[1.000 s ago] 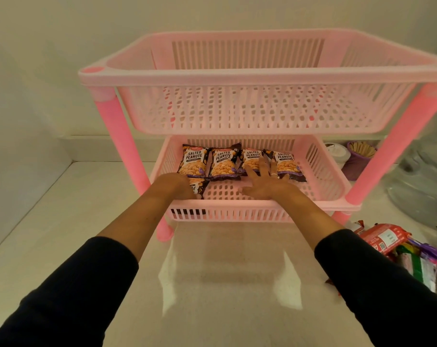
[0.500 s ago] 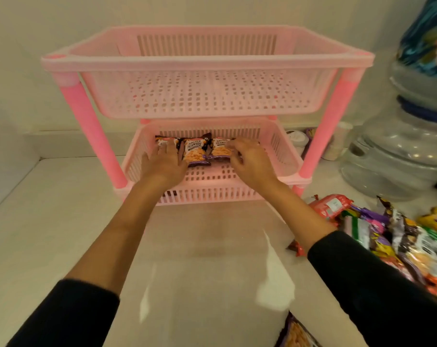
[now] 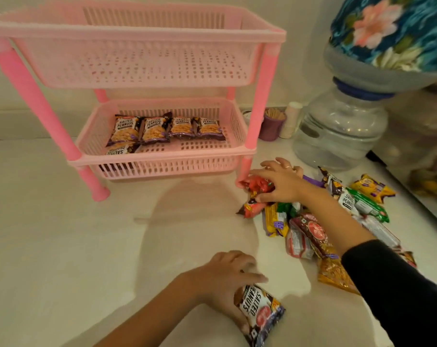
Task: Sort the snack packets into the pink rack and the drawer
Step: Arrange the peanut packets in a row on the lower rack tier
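Fingers [image 3: 270, 169] over red packet [image 3: 258, 184] beside pink rack [image 3: 245, 171] foot

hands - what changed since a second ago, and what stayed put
Both hands left the lower basket. The left hand came back near the body and grips a salted peanuts packet; the right hand moved to the pile and grips a red packet. The peanut packets in the pink rack stayed.
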The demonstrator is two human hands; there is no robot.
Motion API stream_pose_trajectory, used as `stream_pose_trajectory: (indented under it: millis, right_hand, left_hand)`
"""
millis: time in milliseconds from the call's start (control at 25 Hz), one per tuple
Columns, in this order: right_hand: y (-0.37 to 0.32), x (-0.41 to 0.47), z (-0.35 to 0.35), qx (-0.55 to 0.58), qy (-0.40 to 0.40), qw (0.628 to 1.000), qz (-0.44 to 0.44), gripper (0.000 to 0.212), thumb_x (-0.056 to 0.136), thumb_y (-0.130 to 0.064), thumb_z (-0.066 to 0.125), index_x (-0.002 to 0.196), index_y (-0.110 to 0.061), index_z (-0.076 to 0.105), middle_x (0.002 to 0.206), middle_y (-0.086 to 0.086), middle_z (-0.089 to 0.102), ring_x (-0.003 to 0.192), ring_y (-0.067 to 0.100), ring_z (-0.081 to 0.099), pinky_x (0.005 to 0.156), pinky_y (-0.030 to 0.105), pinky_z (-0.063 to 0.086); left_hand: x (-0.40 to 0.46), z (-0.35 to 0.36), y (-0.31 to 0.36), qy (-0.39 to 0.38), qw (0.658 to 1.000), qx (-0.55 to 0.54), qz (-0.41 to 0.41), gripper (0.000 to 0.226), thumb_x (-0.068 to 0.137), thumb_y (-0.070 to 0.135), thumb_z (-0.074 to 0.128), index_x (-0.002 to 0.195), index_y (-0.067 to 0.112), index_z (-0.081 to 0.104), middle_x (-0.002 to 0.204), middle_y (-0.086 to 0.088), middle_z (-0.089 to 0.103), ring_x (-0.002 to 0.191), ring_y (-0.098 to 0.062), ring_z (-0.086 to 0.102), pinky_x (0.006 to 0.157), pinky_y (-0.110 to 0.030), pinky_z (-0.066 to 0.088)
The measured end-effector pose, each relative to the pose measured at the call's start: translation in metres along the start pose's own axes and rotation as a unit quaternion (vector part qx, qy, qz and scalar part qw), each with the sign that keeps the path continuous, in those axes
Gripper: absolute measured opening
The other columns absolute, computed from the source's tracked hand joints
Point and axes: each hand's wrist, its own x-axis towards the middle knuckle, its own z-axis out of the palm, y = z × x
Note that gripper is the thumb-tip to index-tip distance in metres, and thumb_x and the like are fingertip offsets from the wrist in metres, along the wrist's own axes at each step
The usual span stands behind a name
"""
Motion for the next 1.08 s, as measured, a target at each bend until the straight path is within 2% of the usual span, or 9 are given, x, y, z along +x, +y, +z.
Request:
stream_pose_trajectory:
  millis: [80,240,360,480,680,800,920,1000,1080]
  right_hand:
    - [0.014,0.005,-0.003,-0.003,-0.043,0.999,-0.012,0.080,0.063,-0.055,0.068,0.135,-0.052,0.032,0.147,0.000,0.029,0.138,0.036,0.015,0.104,0.058,0.022]
    - [0.016,0.011,-0.002,0.002,0.011,1.000,-0.025,0.069,0.067,-0.025,0.070,0.132,-0.035,0.047,0.126,0.004,0.046,0.122,0.036,0.038,0.101,0.050,0.038]
    - [0.013,0.004,-0.001,0.013,0.073,0.997,-0.027,0.064,0.068,-0.028,0.070,0.128,-0.034,0.050,0.122,0.001,0.048,0.116,0.035,0.038,0.088,0.048,0.046]
    - [0.000,-0.004,-0.002,0.019,0.130,0.990,-0.056,0.067,0.069,-0.036,0.069,0.133,-0.031,0.049,0.128,0.000,0.049,0.121,0.033,0.040,0.093,0.050,0.043]
    - [-0.051,-0.008,-0.028,0.086,0.265,0.944,-0.175,0.064,0.069,-0.032,0.070,0.129,-0.015,0.055,0.118,0.008,0.057,0.103,0.029,0.058,0.085,0.046,0.050]
    - [-0.086,0.009,-0.056,0.105,0.307,0.924,-0.203,0.057,0.077,-0.033,0.068,0.129,-0.012,0.054,0.115,0.007,0.059,0.101,0.026,0.059,0.077,0.037,0.052]
    - [-0.110,0.055,-0.084,0.113,0.294,0.933,-0.174,0.051,0.081,-0.042,0.062,0.119,-0.009,0.057,0.107,0.009,0.061,0.096,0.025,0.058,0.070,0.031,0.045]
    - [-0.117,0.096,-0.097,0.107,0.252,0.956,-0.104,0.042,0.085,-0.040,0.059,0.112,-0.008,0.057,0.104,0.011,0.059,0.097,0.028,0.057,0.067,0.029,0.038]
    - [-0.116,0.138,-0.104,0.118,0.233,0.965,-0.021,0.028,0.087,-0.038,0.058,0.098,-0.012,0.060,0.096,0.010,0.062,0.095,0.030,0.061,0.064,0.028,0.035]
  left_hand:
    - [0.005,0.005,0.000,0.043,0.998,0.050,-0.016,0.081,0.066,0.067,0.068,0.135,0.036,0.039,0.140,-0.003,0.030,0.129,-0.023,0.024,0.105,-0.041,0.021]
    - [0.009,0.005,-0.011,0.167,0.972,0.100,-0.129,0.068,0.074,0.066,0.057,0.122,0.020,0.046,0.118,0.000,0.047,0.107,-0.022,0.044,0.085,-0.036,0.035]
    - [0.006,0.005,-0.023,0.230,0.937,0.104,-0.241,0.064,0.076,0.070,0.047,0.117,0.020,0.047,0.112,0.002,0.052,0.101,-0.021,0.050,0.078,-0.033,0.035]
    - [-0.003,-0.003,-0.036,0.281,0.901,0.088,-0.318,0.056,0.080,0.063,0.046,0.115,0.019,0.045,0.105,0.002,0.059,0.096,-0.020,0.054,0.073,-0.032,0.034]
    - [-0.023,-0.057,-0.041,0.416,0.852,-0.086,-0.304,0.038,0.075,0.046,0.062,0.098,0.020,0.046,0.081,0.003,0.061,0.073,-0.017,0.060,0.059,-0.033,0.045]
    - [-0.038,-0.111,-0.050,0.495,0.793,-0.243,-0.260,0.036,0.078,0.032,0.065,0.105,0.025,0.042,0.081,0.006,0.065,0.061,-0.007,0.067,0.051,-0.030,0.055]
    - [-0.051,-0.176,-0.089,0.551,0.741,-0.265,-0.278,0.045,0.081,0.035,0.061,0.115,0.024,0.034,0.086,0.008,0.062,0.062,-0.004,0.067,0.053,-0.025,0.054]
    - [-0.053,-0.215,-0.122,0.535,0.736,-0.241,-0.338,0.065,0.080,0.041,0.057,0.131,0.017,0.025,0.084,0.007,0.055,0.066,-0.013,0.057,0.058,-0.027,0.045]
    - [-0.047,-0.236,-0.152,0.484,0.747,-0.236,-0.389,0.081,0.085,0.042,0.055,0.143,0.008,0.012,0.071,0.009,0.040,0.058,-0.007,0.041,0.050,-0.023,0.032]
